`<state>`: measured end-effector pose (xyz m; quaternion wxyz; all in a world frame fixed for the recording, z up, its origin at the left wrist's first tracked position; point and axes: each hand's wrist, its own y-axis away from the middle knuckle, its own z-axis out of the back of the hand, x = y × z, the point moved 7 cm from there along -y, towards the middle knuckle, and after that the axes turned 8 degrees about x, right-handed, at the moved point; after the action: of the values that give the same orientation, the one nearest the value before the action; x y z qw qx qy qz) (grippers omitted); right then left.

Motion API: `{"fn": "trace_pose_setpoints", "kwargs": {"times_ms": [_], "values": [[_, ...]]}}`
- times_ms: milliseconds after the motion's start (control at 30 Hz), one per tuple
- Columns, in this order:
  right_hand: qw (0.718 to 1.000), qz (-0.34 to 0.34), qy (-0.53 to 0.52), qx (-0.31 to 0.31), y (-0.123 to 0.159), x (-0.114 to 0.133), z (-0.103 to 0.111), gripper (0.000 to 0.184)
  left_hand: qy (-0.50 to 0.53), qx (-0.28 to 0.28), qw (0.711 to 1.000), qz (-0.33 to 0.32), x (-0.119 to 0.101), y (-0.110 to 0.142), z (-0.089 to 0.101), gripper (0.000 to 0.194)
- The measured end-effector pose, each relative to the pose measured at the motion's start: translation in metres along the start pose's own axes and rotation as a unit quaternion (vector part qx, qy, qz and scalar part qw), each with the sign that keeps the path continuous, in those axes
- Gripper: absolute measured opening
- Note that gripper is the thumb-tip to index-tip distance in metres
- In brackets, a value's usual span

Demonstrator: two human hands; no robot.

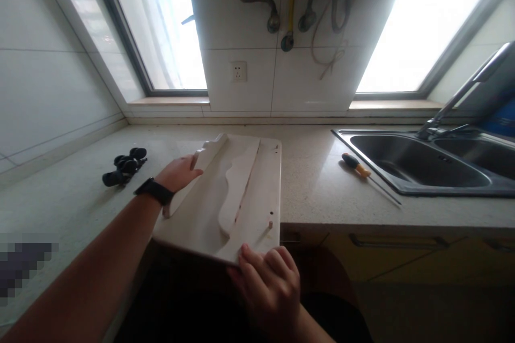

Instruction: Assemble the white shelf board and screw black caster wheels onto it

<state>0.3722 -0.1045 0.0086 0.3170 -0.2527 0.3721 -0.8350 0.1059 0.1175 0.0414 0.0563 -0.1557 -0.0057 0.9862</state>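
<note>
A pale wooden panel [263,187] lies on the stone counter [314,187], its near end jutting past the counter's front edge. Two curved wooden rails stand on it: one along its left side [201,169], one down the middle [237,185]. My left hand [177,173], with a black watch on the wrist, is closed on the left rail near its far end. My right hand [269,284] grips the panel's near edge from below, fingers curled over the rim. A small wooden dowel [270,223] sticks up near the panel's right near corner.
A cluster of black caster wheels [124,165] sits on the counter to the left. A screwdriver with an orange and black handle [356,166] lies right of the panel, beside a steel double sink [426,163] with a tap [462,91]. Tiled walls and windows behind.
</note>
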Motion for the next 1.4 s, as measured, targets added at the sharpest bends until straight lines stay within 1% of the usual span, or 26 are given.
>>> {"fn": "trace_pose_setpoints", "kwargs": {"times_ms": [67,167,233,300,333,400,433,467,500,533,600,633,667,700,733,800,867,967,1033,1133,1233,1300,1400], "values": [[1.000,0.012,-0.001,-0.019,-0.003,0.013,-0.009,0.007,-0.020,0.013,1.000,-0.013,0.005,-0.007,0.000,0.035],[0.999,0.018,-0.019,-0.037,-0.004,0.031,-0.020,0.007,-0.031,0.025,0.999,-0.029,0.009,-0.017,0.000,0.037],[0.996,0.035,-0.065,-0.040,-0.004,0.038,-0.018,0.008,-0.041,0.034,0.998,-0.034,0.010,-0.022,-0.001,0.037],[0.989,0.058,-0.130,-0.031,-0.009,0.033,-0.008,0.014,-0.049,0.040,0.997,-0.037,0.010,-0.026,-0.002,0.037],[0.985,0.067,-0.158,-0.028,-0.013,0.024,0.001,0.019,-0.051,0.041,0.997,-0.039,0.010,-0.027,-0.002,0.038],[0.981,0.067,-0.183,0.012,-0.025,-0.009,0.014,0.025,-0.053,0.038,0.997,-0.045,0.009,-0.029,-0.002,0.038],[0.984,0.051,-0.173,0.013,-0.031,-0.033,0.020,0.030,-0.057,0.036,0.997,-0.049,0.008,-0.031,-0.002,0.037],[0.988,0.012,-0.151,0.010,-0.038,-0.063,0.025,0.032,-0.064,0.034,0.996,-0.053,0.008,-0.032,-0.002,0.037],[0.993,-0.028,-0.113,0.032,-0.043,-0.092,0.024,0.033,-0.072,0.033,0.995,-0.056,0.007,-0.033,-0.003,0.036],[0.993,-0.047,-0.068,0.079,-0.047,-0.117,0.018,0.037,-0.079,0.033,0.995,-0.058,0.007,-0.035,-0.003,0.036],[0.978,-0.074,-0.008,0.195,-0.050,-0.158,-0.003,0.050,-0.091,0.034,0.994,-0.057,0.006,-0.040,-0.004,0.036],[0.964,-0.077,0.003,0.255,-0.048,-0.171,-0.016,0.054,-0.094,0.034,0.993,-0.055,0.006,-0.043,-0.004,0.036],[0.951,-0.076,0.011,0.301,-0.045,-0.179,-0.026,0.055,-0.096,0.033,0.993,-0.054,0.005,-0.045,-0.004,0.035],[0.940,-0.072,0.018,0.333,-0.042,-0.183,-0.033,0.057,-0.100,0.032,0.993,-0.052,0.004,-0.048,-0.004,0.035],[0.934,-0.066,0.025,0.351,-0.040,-0.183,-0.038,0.058,-0.103,0.031,0.993,-0.049,0.002,-0.050,-0.004,0.035],[0.933,-0.054,0.044,0.353,-0.039,-0.177,-0.039,0.061,-0.110,0.031,0.992,-0.047,-0.001,-0.054,-0.004,0.034],[0.938,-0.039,0.060,0.340,-0.041,-0.168,-0.033,0.059,-0.116,0.032,0.992,-0.048,-0.005,-0.056,-0.005,0.034],[0.943,-0.022,0.081,0.322,-0.043,-0.155,-0.020,0.049,-0.126,0.032,0.990,-0.051,-0.012,-0.056,-0.008,0.035],[0.945,-0.020,0.090,0.314,-0.041,-0.146,-0.011,0.045,-0.132,0.030,0.990,-0.050,-0.018,-0.055,-0.010,0.036],[0.946,-0.025,0.095,0.310,-0.034,-0.131,0.000,0.050,-0.138,0.033,0.989,-0.050,-0.025,-0.056,-0.014,0.038],[0.946,-0.019,0.113,0.303,-0.026,-0.114,0.005,0.057,-0.146,0.038,0.987,-0.048,-0.032,-0.063,-0.019,0.039],[0.952,-0.019,0.128,0.279,-0.022,-0.104,0.006,0.054,-0.150,0.042,0.987,-0.041,-0.035,-0.070,-0.022,0.039],[0.964,-0.050,0.139,0.223,-0.019,-0.095,0.004,0.046,-0.155,0.042,0.987,-0.027,-0.041,-0.083,-0.024,0.041]]}}
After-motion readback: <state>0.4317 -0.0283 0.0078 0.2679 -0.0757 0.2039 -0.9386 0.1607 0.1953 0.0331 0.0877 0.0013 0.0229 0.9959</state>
